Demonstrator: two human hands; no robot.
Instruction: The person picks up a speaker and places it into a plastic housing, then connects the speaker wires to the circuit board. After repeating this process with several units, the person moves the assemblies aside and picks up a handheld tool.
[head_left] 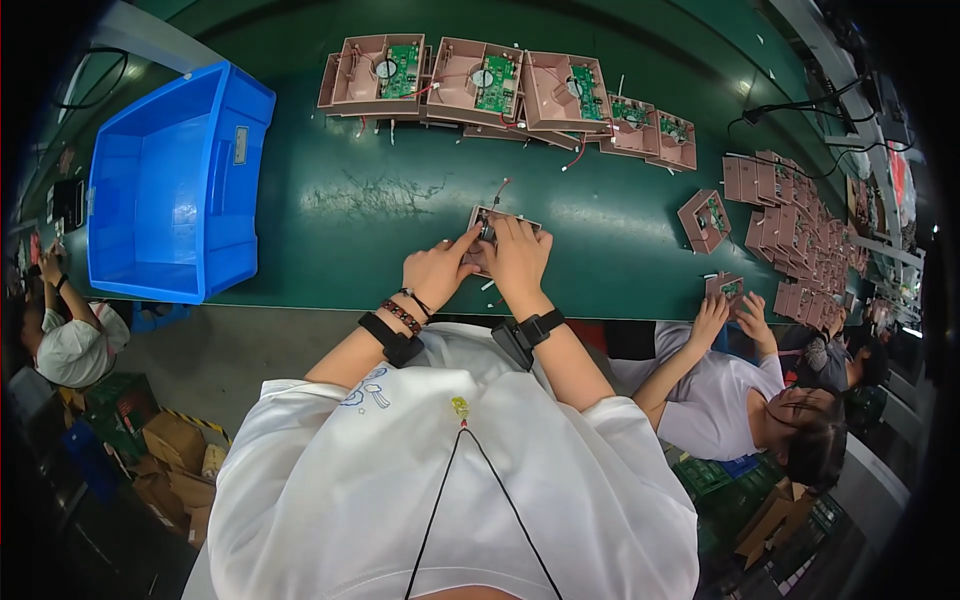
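A small pink plastic housing (479, 214) lies on the green table in front of me, mostly covered by my hands. A thin wire (501, 190) with a red end sticks out past its far edge. My left hand (436, 268) grips the near left side, its index finger reaching inside to a small dark part (487, 232). Over the right side lies my right hand (519, 262), with its fingers bent across the far rim and into the housing. What the fingertips press on is largely hidden.
A large blue bin (228, 225) stands at the left. Along the far side are pink housings (452, 102) with green circuit boards and loose wires. At the right lie a single housing (705, 222) and a big pile (790, 222). A co-worker's hands (728, 318) handle another housing nearby.
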